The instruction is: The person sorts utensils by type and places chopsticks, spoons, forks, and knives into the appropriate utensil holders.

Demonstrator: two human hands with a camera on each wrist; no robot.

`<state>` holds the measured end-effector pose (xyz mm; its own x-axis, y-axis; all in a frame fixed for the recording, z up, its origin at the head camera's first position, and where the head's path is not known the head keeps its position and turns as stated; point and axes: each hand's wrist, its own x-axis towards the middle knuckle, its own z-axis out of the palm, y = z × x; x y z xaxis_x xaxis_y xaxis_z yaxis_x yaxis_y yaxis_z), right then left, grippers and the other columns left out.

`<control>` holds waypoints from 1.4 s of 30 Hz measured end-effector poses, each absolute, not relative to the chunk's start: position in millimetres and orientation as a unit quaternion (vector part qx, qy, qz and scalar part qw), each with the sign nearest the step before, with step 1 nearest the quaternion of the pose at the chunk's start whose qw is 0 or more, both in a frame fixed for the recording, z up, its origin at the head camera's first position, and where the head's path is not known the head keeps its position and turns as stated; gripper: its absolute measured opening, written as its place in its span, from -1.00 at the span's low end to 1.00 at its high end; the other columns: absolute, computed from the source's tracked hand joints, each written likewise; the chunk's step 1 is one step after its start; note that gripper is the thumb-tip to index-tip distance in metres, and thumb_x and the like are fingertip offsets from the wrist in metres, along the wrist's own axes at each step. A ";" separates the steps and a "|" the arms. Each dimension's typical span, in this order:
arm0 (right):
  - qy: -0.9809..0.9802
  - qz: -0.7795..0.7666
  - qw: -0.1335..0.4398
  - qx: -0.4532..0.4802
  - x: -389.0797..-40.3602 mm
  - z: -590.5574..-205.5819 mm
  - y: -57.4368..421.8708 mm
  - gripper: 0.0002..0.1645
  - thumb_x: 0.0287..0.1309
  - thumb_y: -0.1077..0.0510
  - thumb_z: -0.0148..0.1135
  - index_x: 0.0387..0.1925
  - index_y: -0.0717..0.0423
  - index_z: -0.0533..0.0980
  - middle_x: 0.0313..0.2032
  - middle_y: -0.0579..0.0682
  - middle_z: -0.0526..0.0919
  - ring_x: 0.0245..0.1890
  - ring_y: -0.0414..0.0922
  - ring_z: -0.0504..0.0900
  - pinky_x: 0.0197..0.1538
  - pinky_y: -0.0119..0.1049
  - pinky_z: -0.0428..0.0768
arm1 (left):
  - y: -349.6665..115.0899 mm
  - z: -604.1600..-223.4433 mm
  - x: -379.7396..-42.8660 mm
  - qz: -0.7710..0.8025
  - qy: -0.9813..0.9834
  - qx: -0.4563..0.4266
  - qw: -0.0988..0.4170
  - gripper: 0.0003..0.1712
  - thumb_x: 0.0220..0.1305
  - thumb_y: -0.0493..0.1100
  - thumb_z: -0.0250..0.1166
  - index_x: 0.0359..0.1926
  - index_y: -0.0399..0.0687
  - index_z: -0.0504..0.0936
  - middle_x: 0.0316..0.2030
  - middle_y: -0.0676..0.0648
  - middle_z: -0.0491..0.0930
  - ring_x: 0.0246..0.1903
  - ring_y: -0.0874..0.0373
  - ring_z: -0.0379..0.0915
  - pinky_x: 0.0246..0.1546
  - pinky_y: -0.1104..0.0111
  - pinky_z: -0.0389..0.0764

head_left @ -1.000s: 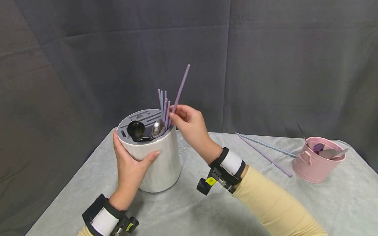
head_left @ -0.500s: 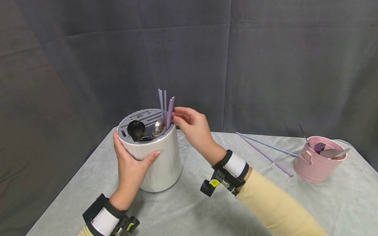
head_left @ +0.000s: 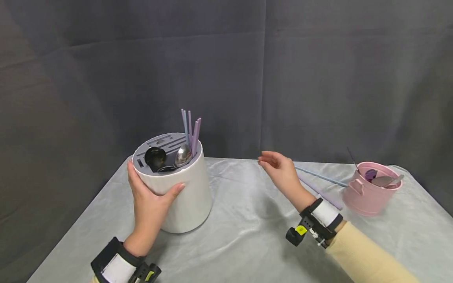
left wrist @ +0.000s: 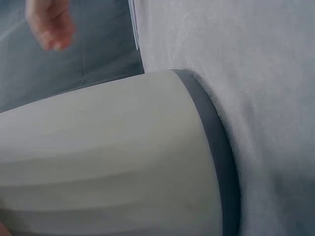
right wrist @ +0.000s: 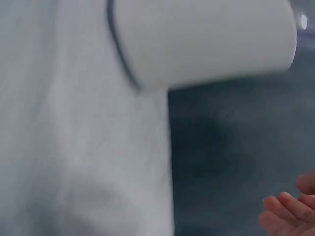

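My left hand point(head_left: 150, 208) grips the near left side of a white utensil holder point(head_left: 191, 200), its thumb spread across the front. A grey slotted insert point(head_left: 141, 153) tops the holder. Several thin lilac and light blue sticks, like chopsticks point(head_left: 196, 137), stand upright at its right side. Beside them are a metal spoon point(head_left: 183, 155) and a black ladle-like bowl point(head_left: 155, 158). To the right, my right hand point(head_left: 281, 175) is in the air above the table, fingers loosely bent and holding nothing. In the right wrist view its fingertips point(right wrist: 288, 211) show at the lower right.
A pink bucket point(head_left: 364, 196) at the right holds a metal spoon, something purple and a thin dark handle. Left of it, a light blue stick point(head_left: 322, 176) and a lilac stick point(head_left: 310, 184) lie on the table, partly behind my right hand. A grey curtain point(head_left: 226, 78) hangs behind.
My right hand has lowered a lilac stick into the holder, let it go and moved right, toward the sticks on the table. The left hand keeps its grip on the holder.
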<state>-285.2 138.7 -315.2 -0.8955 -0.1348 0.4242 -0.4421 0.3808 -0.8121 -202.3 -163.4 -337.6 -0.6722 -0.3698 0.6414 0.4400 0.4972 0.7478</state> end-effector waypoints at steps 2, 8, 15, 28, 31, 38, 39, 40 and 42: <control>-0.839 0.504 0.145 0.146 -291.4 -325.9 158.2 -0.59 0.30 0.36 0.13 0.15 0.45 0.43 -0.01 0.33 0.60 0.04 0.16 0.57 0.06 -0.16 0.54 | -163.0 -338.2 -203.2 -0.501 -0.765 -0.021 0.404 0.46 -0.20 -0.15 0.60 0.51 -0.19 -0.27 0.46 -0.23 -0.11 0.42 0.02 -0.14 0.37 0.04 -0.03; -0.890 0.421 0.144 0.097 -304.9 -351.9 202.6 -0.56 0.30 0.37 0.07 0.15 0.58 0.37 0.03 0.45 0.53 0.07 0.28 0.51 0.11 0.03 0.48 | -163.3 -340.0 -202.7 -0.501 -0.761 -0.028 0.412 0.43 -0.17 -0.12 0.60 0.51 -0.20 -0.26 0.46 -0.22 -0.11 0.42 0.02 -0.14 0.38 0.07 -0.04; -0.949 0.290 0.112 0.047 -324.9 -370.3 239.7 -0.48 0.25 0.35 -0.05 0.16 0.67 0.29 -0.01 0.53 0.50 -0.03 0.33 0.53 0.02 0.11 0.49 | -164.2 -341.0 -203.2 -0.507 -0.754 -0.040 0.416 0.43 -0.15 -0.07 0.60 0.51 -0.20 -0.25 0.47 -0.20 -0.12 0.42 0.05 -0.15 0.39 0.11 -0.06; -0.980 0.188 -0.001 -0.070 -344.6 -372.2 247.7 -0.42 0.21 0.34 -0.12 0.20 0.64 0.14 0.13 0.56 0.29 0.15 0.52 0.24 0.10 0.40 0.29 | -163.8 -341.8 -205.0 -0.502 -0.754 -0.042 0.421 0.45 -0.14 0.04 0.60 0.50 -0.23 -0.25 0.46 -0.23 -0.11 0.43 0.03 -0.16 0.39 0.10 -0.06; -0.980 0.174 -0.008 -0.094 -342.6 -372.4 245.9 -0.45 0.23 0.30 -0.13 0.18 0.61 0.18 0.13 0.54 0.31 0.13 0.51 0.24 0.07 0.43 0.27 | -163.3 -341.6 -205.1 -0.502 -0.753 -0.043 0.422 0.44 -0.14 0.03 0.60 0.50 -0.23 -0.24 0.46 -0.23 -0.11 0.42 0.03 -0.15 0.39 0.10 -0.06; -0.989 0.125 0.022 -0.080 -338.9 -374.6 244.6 -0.66 0.17 0.33 -0.07 -0.13 0.53 0.47 -0.08 0.52 0.43 0.00 0.45 0.35 -0.05 0.33 0.40 | -163.7 -342.1 -205.1 -0.504 -0.753 -0.044 0.420 0.45 -0.14 0.06 0.60 0.51 -0.20 -0.24 0.47 -0.20 -0.11 0.42 0.03 -0.14 0.38 0.07 -0.05; -0.989 0.120 0.028 -0.076 -338.8 -374.8 244.6 -0.67 0.17 0.33 -0.07 -0.15 0.53 0.48 -0.10 0.52 0.44 -0.01 0.45 0.35 -0.06 0.32 0.41 | -163.8 -342.3 -205.0 -0.503 -0.754 -0.044 0.421 0.45 -0.14 0.07 0.60 0.51 -0.20 -0.24 0.47 -0.21 -0.10 0.42 0.03 -0.14 0.38 0.07 -0.05; -0.990 0.115 0.034 -0.072 -338.7 -374.9 244.7 -0.67 0.17 0.33 -0.06 -0.16 0.53 0.49 -0.11 0.52 0.45 -0.02 0.45 0.36 -0.07 0.32 0.41 | -164.0 -342.4 -204.8 -0.502 -0.754 -0.043 0.421 0.45 -0.14 0.07 0.60 0.51 -0.20 -0.24 0.47 -0.21 -0.11 0.42 0.03 -0.14 0.38 0.07 -0.05; -0.991 0.108 0.045 -0.066 -338.5 -375.1 244.9 -0.69 0.16 0.33 -0.06 -0.18 0.53 0.50 -0.13 0.51 0.47 -0.03 0.44 0.37 -0.08 0.32 0.42 | -164.3 -342.6 -204.5 -0.502 -0.755 -0.041 0.420 0.45 -0.14 0.06 0.60 0.51 -0.20 -0.25 0.47 -0.21 -0.11 0.42 0.02 -0.15 0.38 0.06 -0.05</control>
